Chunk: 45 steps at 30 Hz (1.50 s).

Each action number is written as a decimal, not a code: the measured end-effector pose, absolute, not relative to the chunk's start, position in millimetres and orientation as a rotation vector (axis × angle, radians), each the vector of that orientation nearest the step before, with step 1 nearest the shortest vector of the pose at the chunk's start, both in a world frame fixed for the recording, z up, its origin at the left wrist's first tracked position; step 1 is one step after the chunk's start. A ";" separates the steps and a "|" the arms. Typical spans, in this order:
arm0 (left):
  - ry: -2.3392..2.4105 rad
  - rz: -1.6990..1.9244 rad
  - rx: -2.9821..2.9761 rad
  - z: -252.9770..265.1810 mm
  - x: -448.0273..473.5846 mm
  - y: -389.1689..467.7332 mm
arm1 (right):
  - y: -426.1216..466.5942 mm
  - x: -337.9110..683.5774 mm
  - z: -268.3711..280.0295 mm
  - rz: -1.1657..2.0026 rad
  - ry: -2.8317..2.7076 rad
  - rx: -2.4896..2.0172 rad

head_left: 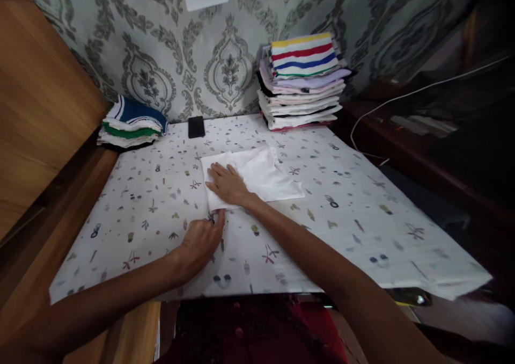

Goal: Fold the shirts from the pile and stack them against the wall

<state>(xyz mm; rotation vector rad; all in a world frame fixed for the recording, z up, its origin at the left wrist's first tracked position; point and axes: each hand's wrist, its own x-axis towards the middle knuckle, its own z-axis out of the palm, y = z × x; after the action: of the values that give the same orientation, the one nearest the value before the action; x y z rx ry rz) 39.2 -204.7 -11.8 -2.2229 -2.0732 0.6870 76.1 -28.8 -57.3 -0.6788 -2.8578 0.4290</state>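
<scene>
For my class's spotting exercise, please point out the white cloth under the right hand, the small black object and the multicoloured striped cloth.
White cloth (260, 174): head view, uncovered middle of its surface.
Small black object (197, 127): head view, middle of its surface.
Multicoloured striped cloth (304, 56): head view, middle of its stripes.

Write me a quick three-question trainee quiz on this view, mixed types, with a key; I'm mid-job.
1. True or false: the right hand rests flat on the white cloth, with the left hand at the cloth's near edge.

2. What tops the taller stack of folded cloth?
A) a plain black cloth
B) a striped cloth
C) a plain green cloth

3. Fill in the missing word: toward the back of the table, the small black object lies ____ the taller stack and the shorter stack.

Key: 1. True. 2. B. 3. between.
</scene>
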 end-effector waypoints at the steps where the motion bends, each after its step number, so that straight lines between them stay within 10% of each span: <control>1: -2.102 0.708 -2.226 -10.2 41.2 -199.5 | -28.4 75.9 -58.0 0.431 -2.854 -0.677; 24: -2.284 0.817 -2.161 2.4 15.8 -242.1 | -21.2 71.7 -77.0 0.547 -2.707 -0.609; 28: -2.619 0.155 -2.142 6.1 -16.4 -225.4 | -21.5 71.7 -77.2 0.586 -2.693 -0.607; 35: -3.204 -2.018 -1.180 -9.2 -52.9 -146.0 | -17.8 74.0 -70.0 0.769 -2.478 -0.657; 45: -3.371 -1.909 -1.179 -4.3 -44.3 -91.6 | 8.6 74.1 -69.9 1.389 -1.588 -0.880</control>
<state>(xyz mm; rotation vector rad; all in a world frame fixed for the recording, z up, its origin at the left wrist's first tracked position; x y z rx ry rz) -44.3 -91.6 -4.3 -1.1791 -3.3706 -1.9092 74.1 8.6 -69.9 -0.8795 -1.5882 1.3885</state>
